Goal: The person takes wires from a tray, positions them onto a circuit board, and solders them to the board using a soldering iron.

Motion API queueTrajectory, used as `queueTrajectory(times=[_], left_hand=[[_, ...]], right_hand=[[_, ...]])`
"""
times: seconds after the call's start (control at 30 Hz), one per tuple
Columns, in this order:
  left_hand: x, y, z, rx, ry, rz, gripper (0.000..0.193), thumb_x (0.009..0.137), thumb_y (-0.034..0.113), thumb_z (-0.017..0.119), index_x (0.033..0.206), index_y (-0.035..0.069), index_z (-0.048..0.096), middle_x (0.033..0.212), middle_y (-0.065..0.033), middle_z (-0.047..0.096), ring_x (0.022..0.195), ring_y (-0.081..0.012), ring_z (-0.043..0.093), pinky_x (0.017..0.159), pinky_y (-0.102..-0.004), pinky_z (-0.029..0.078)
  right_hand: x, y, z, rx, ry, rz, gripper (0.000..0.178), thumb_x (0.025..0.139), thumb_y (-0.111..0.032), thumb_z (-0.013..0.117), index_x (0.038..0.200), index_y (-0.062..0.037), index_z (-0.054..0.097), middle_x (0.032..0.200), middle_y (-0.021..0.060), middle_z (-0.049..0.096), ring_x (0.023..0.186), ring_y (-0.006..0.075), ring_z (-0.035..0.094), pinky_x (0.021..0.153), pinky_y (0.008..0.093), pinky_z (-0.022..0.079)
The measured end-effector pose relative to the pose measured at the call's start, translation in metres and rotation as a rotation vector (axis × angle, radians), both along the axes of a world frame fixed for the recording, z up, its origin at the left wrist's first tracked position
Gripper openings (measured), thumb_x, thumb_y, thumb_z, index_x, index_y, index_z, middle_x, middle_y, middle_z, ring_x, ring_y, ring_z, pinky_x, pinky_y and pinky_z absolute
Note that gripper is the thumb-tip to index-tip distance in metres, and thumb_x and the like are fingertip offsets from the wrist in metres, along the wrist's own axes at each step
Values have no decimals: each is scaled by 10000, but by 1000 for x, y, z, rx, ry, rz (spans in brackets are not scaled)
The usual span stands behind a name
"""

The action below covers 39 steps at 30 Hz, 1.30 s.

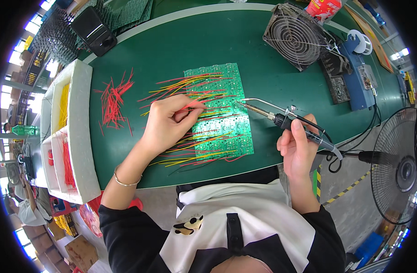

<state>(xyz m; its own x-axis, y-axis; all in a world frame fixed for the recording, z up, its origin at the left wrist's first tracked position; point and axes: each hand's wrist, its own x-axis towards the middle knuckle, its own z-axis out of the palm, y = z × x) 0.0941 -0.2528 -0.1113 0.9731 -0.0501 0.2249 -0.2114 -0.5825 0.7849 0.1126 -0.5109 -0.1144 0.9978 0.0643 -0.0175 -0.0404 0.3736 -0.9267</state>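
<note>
A green circuit board panel [226, 132] lies on the table with rows of red, yellow and dark wires sticking out past its left side. Over those wires, my left hand [174, 119] pinches a red wire [194, 103] between thumb and fingers, near the middle of the panel. My right hand [299, 145] is closed round the handle of a soldering iron [281, 120] with a thin metal feed tube [265, 103] fixed along it. The iron's tip points left, at the panel's right part; whether it touches cannot be made out.
A pile of loose red wires [115, 102] lies left of the panel. Further left stands a white foam box [85, 136] holding yellow and red wires. A square fan [294, 34] and a blue soldering unit [354, 73] with a solder spool [361, 42] stand back right. Cables hang near a floor fan [399, 170].
</note>
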Motion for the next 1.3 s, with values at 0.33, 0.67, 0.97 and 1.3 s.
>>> queueTrajectory(times=[0.33, 0.67, 0.97, 1.3], left_hand=[[-2, 3, 2, -25, 47, 28, 92, 739, 3, 633, 825, 17, 661, 583, 7, 487, 463, -42, 290, 418, -224, 237], [-2, 2, -1, -19, 34, 14, 91, 751, -21, 613, 823, 6, 660, 654, 28, 550, 484, 7, 296, 417, -181, 201], [-1, 1, -1, -9, -2, 13, 84, 740, -15, 621, 810, 10, 662, 654, 15, 568, 472, -4, 295, 411, -191, 198], [-1, 1, -1, -9, -16, 2, 76, 727, -12, 628, 793, 8, 661, 627, 15, 552, 462, -21, 289, 414, -205, 207]], right_hand=[[-1, 1, -2, -36, -41, 12, 193, 856, -111, 568, 784, -44, 403, 519, 102, 512, 352, 126, 442, 365, 236, 389], [-2, 2, -3, -55, -47, 10, 201, 854, -123, 575, 783, -43, 405, 527, 97, 524, 353, 112, 443, 354, 226, 382], [-3, 2, -3, -100, -46, 28, 229, 843, -130, 598, 771, -46, 397, 532, 99, 532, 360, 109, 459, 354, 216, 387], [-3, 4, -3, -130, -56, 26, 230, 843, -130, 600, 771, -42, 400, 540, 103, 540, 369, 112, 471, 354, 212, 388]])
